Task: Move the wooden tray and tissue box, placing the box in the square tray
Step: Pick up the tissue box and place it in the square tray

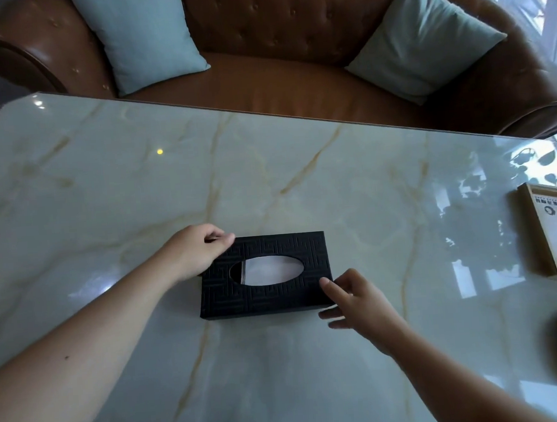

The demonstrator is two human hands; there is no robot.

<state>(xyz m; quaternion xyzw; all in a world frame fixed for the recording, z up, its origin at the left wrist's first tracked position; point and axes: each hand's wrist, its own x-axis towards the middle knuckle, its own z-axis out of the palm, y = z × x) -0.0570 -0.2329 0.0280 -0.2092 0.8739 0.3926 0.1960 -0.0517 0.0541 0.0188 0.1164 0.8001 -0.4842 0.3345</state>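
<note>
Our hands on the tissue box

Left hand grips its far-left corner; right hand, fingers spread, touches its near-right corner. Wooden tray sits well right.

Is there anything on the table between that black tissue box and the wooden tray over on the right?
Nothing visible. The tissue box sits mid-table with both hands at its ends, and only bare marble table lies between it and the square tray at the right edge, which is partly cut off.
</note>
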